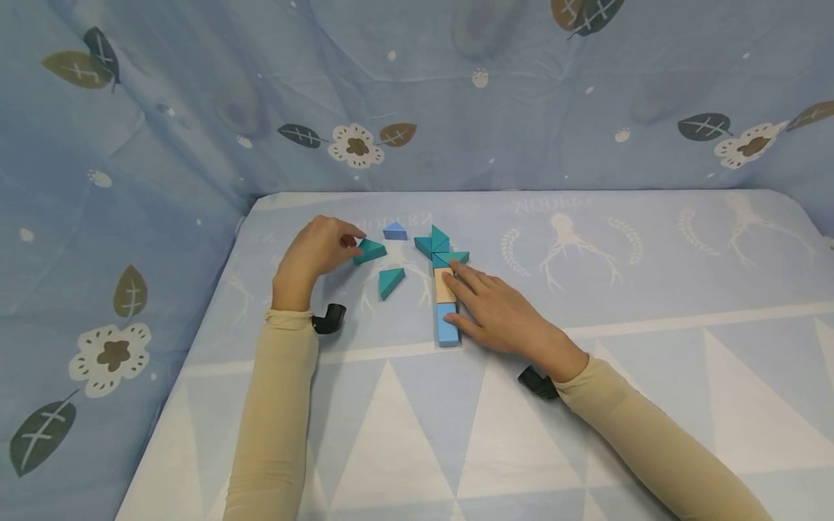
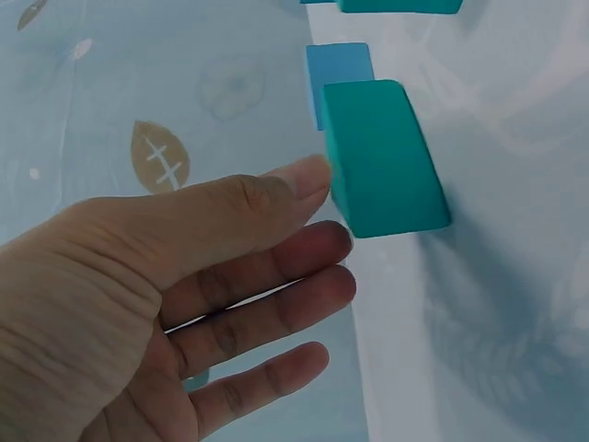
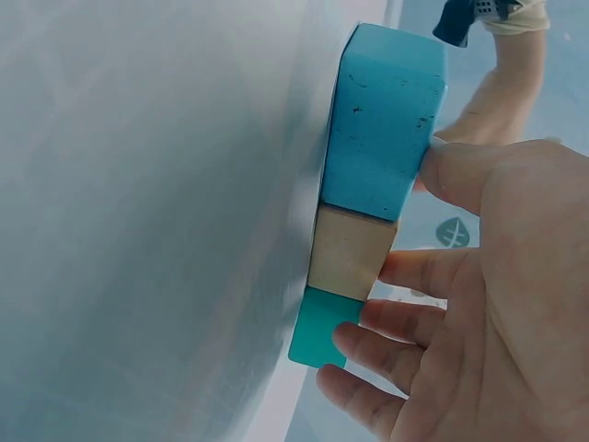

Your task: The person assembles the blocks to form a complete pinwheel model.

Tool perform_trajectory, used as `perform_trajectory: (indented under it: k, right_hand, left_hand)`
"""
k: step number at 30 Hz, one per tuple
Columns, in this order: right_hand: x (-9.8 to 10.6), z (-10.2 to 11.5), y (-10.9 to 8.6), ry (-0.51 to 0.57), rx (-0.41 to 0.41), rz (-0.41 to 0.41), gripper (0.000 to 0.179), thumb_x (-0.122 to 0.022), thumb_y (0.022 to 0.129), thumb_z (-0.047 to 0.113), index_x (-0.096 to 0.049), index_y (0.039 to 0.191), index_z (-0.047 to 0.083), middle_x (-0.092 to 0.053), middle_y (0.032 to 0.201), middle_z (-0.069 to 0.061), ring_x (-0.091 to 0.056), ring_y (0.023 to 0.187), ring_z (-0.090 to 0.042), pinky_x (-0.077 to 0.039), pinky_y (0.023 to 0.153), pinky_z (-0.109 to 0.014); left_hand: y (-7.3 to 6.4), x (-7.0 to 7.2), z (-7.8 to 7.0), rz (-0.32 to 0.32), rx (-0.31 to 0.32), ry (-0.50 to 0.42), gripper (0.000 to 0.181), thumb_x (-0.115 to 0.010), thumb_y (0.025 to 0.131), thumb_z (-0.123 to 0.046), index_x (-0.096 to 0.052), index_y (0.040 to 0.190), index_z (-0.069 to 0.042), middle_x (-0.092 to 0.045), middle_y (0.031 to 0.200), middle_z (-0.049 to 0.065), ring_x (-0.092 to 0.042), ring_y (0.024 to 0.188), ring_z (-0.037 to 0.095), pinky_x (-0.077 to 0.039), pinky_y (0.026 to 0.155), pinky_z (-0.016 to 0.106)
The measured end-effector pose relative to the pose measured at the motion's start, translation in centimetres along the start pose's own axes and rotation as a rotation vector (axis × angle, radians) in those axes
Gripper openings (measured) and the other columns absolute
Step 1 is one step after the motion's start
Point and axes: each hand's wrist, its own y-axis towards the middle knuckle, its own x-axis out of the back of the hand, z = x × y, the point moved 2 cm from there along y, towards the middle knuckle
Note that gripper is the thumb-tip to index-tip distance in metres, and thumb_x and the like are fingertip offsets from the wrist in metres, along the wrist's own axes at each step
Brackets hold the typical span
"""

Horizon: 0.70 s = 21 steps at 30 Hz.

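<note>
My left hand [image 1: 319, 246] is at the left end of a teal triangular block [image 1: 371, 251], pinching it between thumb and a finger. In the left wrist view the thumb lies against this teal block [image 2: 386, 161]; the index finger is hidden. My right hand [image 1: 498, 311] rests along a column of blocks with its fingers extended. Its thumb touches the blue rectangular block [image 1: 447, 325]; its other fingers lie by the natural wood block [image 3: 352, 251] and a teal block [image 3: 324, 327]. Several teal triangular blocks [image 1: 440, 240] sit together above the wood block.
A loose teal triangular block [image 1: 391, 282] lies between the hands. Behind it is a small blue triangular block [image 1: 394, 231]. A patterned cloth covers the table [image 1: 651, 275], and blue curtains [image 1: 456, 94] hang at the back and left.
</note>
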Motion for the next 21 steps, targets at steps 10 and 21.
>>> perform_trajectory:
  k: [10,21]
  right_hand:
    - [-0.1,0.0,0.1,-0.001,0.004,-0.003,0.068,-0.052,0.1,0.041,-0.033,0.152,0.002,-0.025,0.16,-0.019,-0.037,0.142,-0.036,-0.037,0.11,-0.051]
    - [0.0,0.0,0.0,-0.001,-0.01,0.013,0.068,-0.051,0.1,0.042,-0.032,0.152,0.003,-0.023,0.161,-0.019,-0.036,0.142,-0.036,-0.037,0.111,-0.051]
  left_hand:
    - [0.5,-0.9,0.2,-0.012,-0.008,-0.038,0.026,-0.075,0.086,-0.011,-0.074,0.111,-0.003,-0.074,0.105,0.014,-0.068,0.096,0.026,-0.053,0.086,0.04]
    - [1.4,-2.3,-1.6,-0.056,-0.107,-0.002,0.022,-0.074,0.086,-0.008,-0.076,0.108,-0.006,-0.074,0.107,0.011,-0.069,0.095,0.024,-0.054,0.085,0.036]
